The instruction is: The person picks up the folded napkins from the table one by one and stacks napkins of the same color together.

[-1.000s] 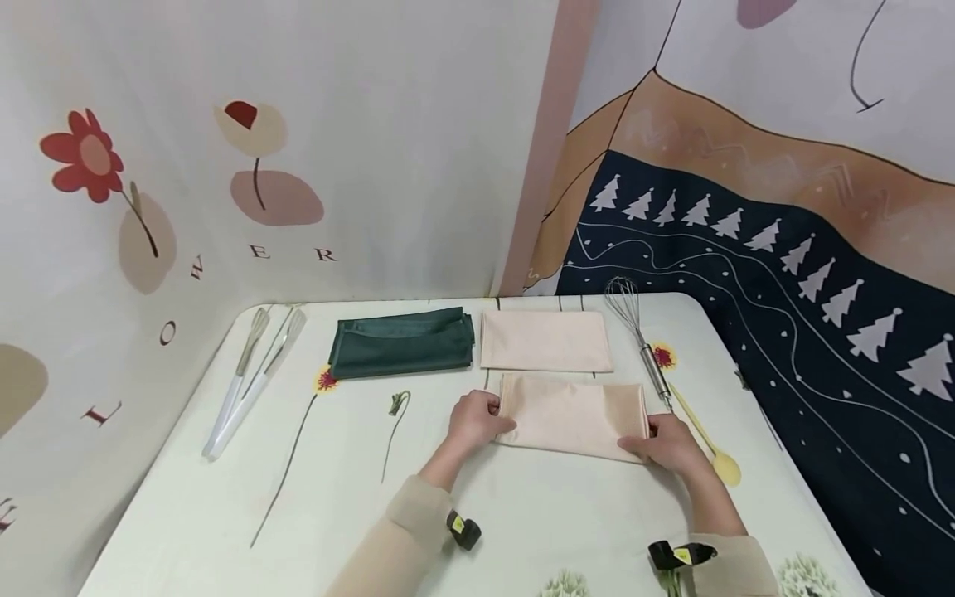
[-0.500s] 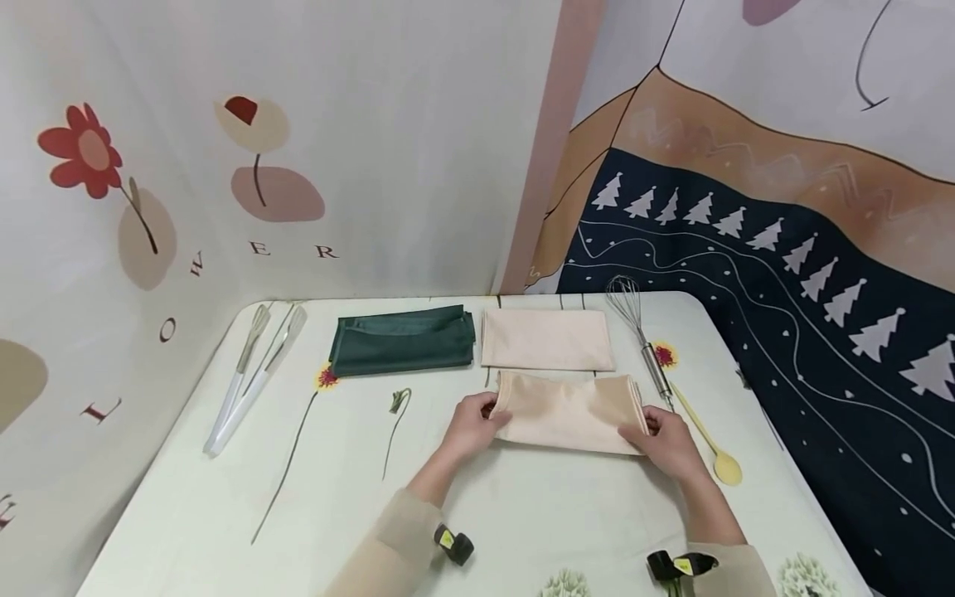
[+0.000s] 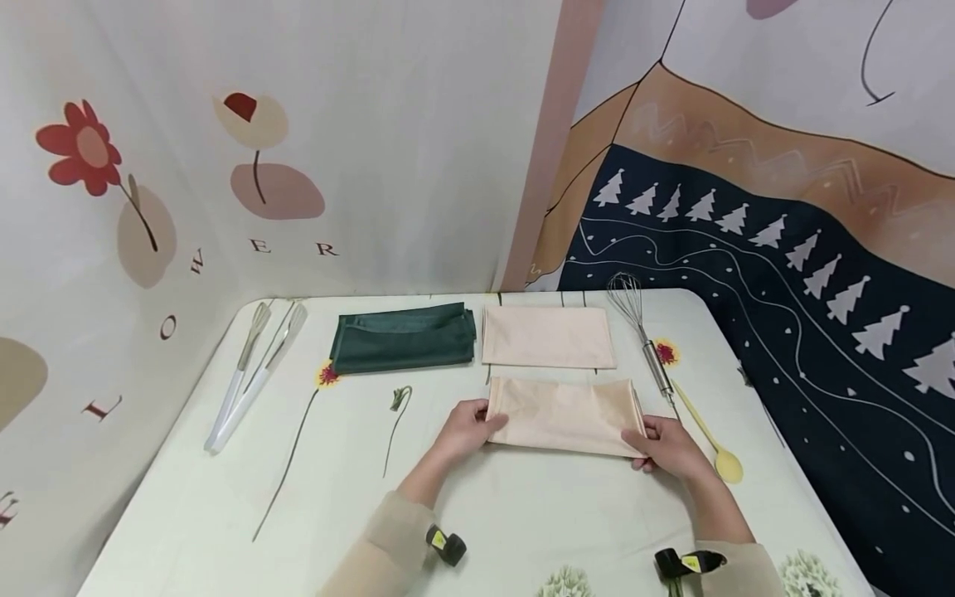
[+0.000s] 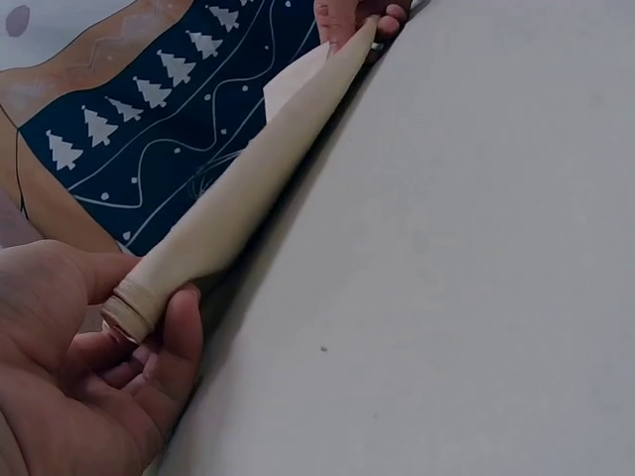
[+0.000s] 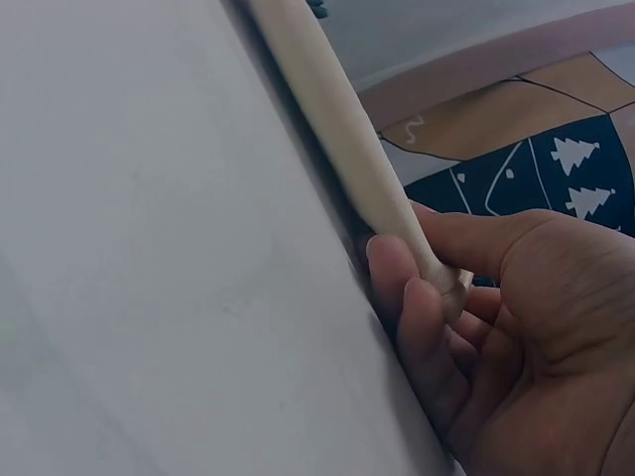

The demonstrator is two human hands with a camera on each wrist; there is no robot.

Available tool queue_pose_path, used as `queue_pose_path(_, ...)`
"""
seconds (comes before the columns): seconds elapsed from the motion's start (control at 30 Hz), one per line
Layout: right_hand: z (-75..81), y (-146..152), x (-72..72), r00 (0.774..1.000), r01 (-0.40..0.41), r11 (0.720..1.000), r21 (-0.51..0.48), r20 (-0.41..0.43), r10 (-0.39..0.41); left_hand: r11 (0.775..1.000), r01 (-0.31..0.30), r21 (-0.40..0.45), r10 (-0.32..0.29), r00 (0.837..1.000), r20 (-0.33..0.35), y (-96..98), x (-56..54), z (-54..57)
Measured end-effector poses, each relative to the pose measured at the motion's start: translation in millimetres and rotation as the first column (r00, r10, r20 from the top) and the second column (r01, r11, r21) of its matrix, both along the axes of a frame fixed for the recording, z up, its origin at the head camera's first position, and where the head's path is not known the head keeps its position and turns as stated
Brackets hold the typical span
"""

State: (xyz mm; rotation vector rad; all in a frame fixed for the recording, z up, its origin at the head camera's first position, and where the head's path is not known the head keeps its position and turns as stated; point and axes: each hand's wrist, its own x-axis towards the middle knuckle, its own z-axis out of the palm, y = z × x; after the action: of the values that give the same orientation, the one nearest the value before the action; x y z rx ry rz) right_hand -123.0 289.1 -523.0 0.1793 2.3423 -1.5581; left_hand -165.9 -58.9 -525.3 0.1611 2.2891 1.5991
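Note:
A folded pale peach cloth (image 3: 563, 419) is held between both hands, low over the white tabletop. My left hand (image 3: 464, 429) pinches its left end, thumb on top and fingers beneath; the left wrist view shows the layered folds of the cloth (image 4: 238, 198) between thumb and fingers. The right end is gripped by my right hand (image 3: 671, 446), and in the right wrist view its fingers (image 5: 422, 317) curl under the cloth's edge. Behind it lies a second folded peach cloth (image 3: 548, 336), with a folded dark green cloth (image 3: 403, 338) to that one's left.
A metal whisk (image 3: 643, 332) and a yellow spoon (image 3: 709, 435) lie on the right. White-handled utensils (image 3: 249, 381) lie on the left. The tablecloth (image 3: 313, 514) has printed flowers. Patterned curtains (image 3: 403, 166) rise behind the table.
The held cloth has shifted slightly left at its left end and flattened out somewhat. Both hands keep their hold on its ends, and the left forearm has moved a little left.

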Motion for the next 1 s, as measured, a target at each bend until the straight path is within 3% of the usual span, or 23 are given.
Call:
queue_pose_path(0.17,-3.1,2,1.5,1.000,-0.019,0.998,-0.054,-0.008,0.018,0.993,-0.029,0.111,0.020,0.996,0.084,0.4,-3.6,-5.6)
queue_pose_path(0.57,-3.1,0,1.7,0.996,0.024,0.995,-0.100,-0.086,-0.033,0.978,-0.118,0.171,0.102,0.990,0.097,1.8,-8.4,-6.3)
queue_pose_path(0.77,0.1,-3,-3.6,0.980,0.107,0.992,-0.069,-0.158,-0.117,0.975,-0.150,0.163,0.140,0.987,0.073,2.6,-14.0,1.5)
queue_pose_path(1.0,4.4,-7,-22.6,0.960,0.112,0.991,-0.077,-0.251,-0.128,0.978,-0.166,0.127,0.167,0.986,0.000,0.6,-28.7,13.2)
